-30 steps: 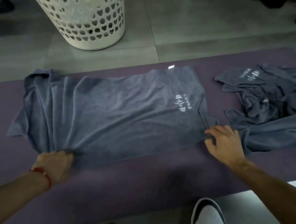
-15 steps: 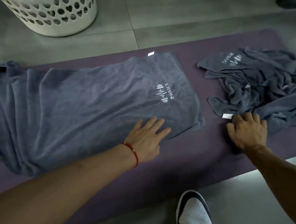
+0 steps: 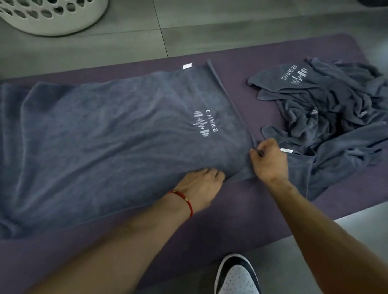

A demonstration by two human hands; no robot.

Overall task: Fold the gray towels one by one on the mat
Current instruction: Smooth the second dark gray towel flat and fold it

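Nearest you, your left hand grips the near edge of the spread gray towel on the purple mat; your right hand pinches its near right corner — beyond lies a crumpled towel pile, farther off a white basket.

The spread towel runs off the left edge, the laundry basket is cropped up top, and the left hand fingertips are tucked under the hem.
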